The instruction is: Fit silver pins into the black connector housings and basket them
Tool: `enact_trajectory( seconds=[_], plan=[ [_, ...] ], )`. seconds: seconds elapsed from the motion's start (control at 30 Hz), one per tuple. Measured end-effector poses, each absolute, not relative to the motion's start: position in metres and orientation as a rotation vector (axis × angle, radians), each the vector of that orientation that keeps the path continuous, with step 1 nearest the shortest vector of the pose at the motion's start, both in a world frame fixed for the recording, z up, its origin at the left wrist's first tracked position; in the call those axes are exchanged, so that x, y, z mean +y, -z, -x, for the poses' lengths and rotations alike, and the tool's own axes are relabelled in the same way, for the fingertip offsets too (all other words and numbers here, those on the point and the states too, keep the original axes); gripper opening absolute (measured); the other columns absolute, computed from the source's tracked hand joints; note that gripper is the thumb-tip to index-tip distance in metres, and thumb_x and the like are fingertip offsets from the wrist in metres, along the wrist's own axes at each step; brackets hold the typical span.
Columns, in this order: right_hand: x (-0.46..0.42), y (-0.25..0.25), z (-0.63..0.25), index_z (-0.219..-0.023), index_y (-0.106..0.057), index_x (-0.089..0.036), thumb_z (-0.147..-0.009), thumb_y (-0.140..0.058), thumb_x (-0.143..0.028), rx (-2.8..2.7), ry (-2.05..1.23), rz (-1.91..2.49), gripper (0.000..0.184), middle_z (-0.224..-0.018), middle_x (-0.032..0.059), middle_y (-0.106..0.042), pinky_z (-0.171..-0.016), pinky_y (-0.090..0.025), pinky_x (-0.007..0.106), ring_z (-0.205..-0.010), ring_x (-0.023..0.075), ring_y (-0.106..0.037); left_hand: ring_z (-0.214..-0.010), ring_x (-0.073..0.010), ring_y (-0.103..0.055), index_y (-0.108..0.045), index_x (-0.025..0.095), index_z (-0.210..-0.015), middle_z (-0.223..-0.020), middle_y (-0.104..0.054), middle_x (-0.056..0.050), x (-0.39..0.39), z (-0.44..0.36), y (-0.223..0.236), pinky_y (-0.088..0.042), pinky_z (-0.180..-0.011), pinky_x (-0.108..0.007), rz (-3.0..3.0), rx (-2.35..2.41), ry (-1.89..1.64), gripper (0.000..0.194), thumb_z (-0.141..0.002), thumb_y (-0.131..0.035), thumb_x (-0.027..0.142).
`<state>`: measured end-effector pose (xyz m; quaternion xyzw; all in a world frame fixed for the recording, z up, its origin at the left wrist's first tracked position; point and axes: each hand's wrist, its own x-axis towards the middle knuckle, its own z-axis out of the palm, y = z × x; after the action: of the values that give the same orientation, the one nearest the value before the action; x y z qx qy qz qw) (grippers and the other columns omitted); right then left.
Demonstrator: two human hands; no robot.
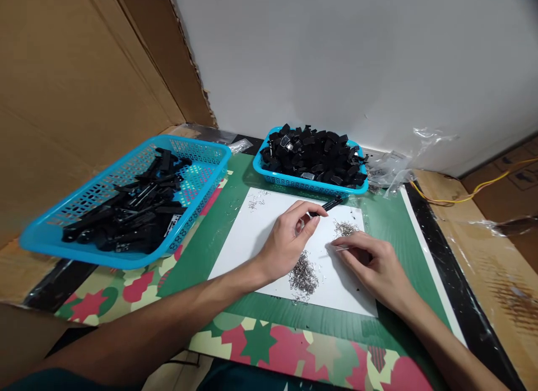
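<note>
Between the thumb and fingers of my left hand point(290, 234) is a slim black plastic part point(332, 203), its far end pointing to the upper right. My right hand point(374, 262) is closed in a pinch over the white sheet point(269, 217); a thin, pale sliver shows at its fingertips, too small to name. A heap of small shiny metal pieces point(303, 276) lies below my left hand. Just beyond my right fingertips is a smaller pile of metal pieces point(346, 228). Several thin bits point(254, 203) are scattered near the sheet's upper left corner.
On the left stands a blue basket point(214, 195) with long black parts point(143, 203). Another blue basket point(294, 182), heaped with small black pieces point(319, 153), stands at the back by the wall. Plastic bags point(389, 170) and a yellow cable point(474, 194) lie to the right.
</note>
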<state>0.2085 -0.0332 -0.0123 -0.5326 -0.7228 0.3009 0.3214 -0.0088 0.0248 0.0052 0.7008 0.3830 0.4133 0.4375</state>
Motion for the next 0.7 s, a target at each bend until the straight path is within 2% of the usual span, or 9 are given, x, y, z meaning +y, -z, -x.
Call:
enact_trajectory(
  seconds=[0.07,0.27,0.43,0.6,0.7],
  plan=[
    [-0.032,0.014,-0.206,-0.105,-0.08,-0.024,-0.097,-0.067,-0.029,-1.821,-0.819,1.46,0.016,-0.097,0.0042,-0.076,-0.068,-0.048,0.031,-0.075,0.0177,-0.064,-0.083,-0.0136,-0.057,-0.069,0.019,-0.108,-0.108,-0.067,-0.003,0.025,0.009,-0.005,-0.042,-0.073,-0.028,-1.746,0.949,-1.021,0.016,-0.104,-0.055,0.024],
    [-0.031,0.015,-0.198,-0.101,-0.081,-0.023,-0.094,-0.072,-0.03,-1.917,-0.712,1.479,0.013,-0.072,0.001,-0.063,-0.068,-0.044,0.032,-0.069,0.019,-0.058,-0.088,-0.0145,-0.059,-0.071,0.019,-0.108,-0.109,-0.068,-0.004,0.025,0.009,-0.003,-0.044,-0.075,-0.029,-1.773,0.926,-1.013,0.017,-0.104,-0.055,0.023],
    [-0.03,0.014,-0.195,-0.095,-0.079,-0.022,-0.096,-0.068,-0.025,-1.949,-0.732,1.48,0.011,-0.078,0.0033,-0.068,-0.068,-0.045,0.033,-0.074,0.0205,-0.06,-0.105,-0.0176,-0.063,-0.079,0.022,-0.109,-0.119,-0.066,-0.007,0.024,0.008,0.001,-0.049,-0.082,-0.029,-1.801,0.91,-0.992,0.025,-0.102,-0.055,0.019],
    [-0.033,0.007,-0.198,-0.092,-0.075,-0.021,-0.096,-0.068,-0.026,-1.893,-0.84,1.427,0.01,-0.086,0.0048,-0.072,-0.067,-0.047,0.031,-0.076,0.0196,-0.063,-0.089,-0.0149,-0.063,-0.079,0.021,-0.109,-0.117,-0.067,-0.007,0.024,0.009,-0.001,-0.051,-0.078,-0.029,-1.837,0.932,-0.962,0.022,-0.1,-0.059,0.022],
    [-0.036,-0.001,-0.202,-0.092,-0.074,-0.021,-0.097,-0.067,-0.029,-1.805,-0.869,1.346,0.013,-0.082,0.0038,-0.068,-0.064,-0.045,0.03,-0.071,0.0178,-0.059,-0.087,-0.0145,-0.063,-0.08,0.02,-0.103,-0.116,-0.067,-0.007,0.023,0.01,-0.005,-0.051,-0.078,-0.03,-1.854,0.891,-0.921,0.018,-0.098,-0.063,0.025]
  ],
)
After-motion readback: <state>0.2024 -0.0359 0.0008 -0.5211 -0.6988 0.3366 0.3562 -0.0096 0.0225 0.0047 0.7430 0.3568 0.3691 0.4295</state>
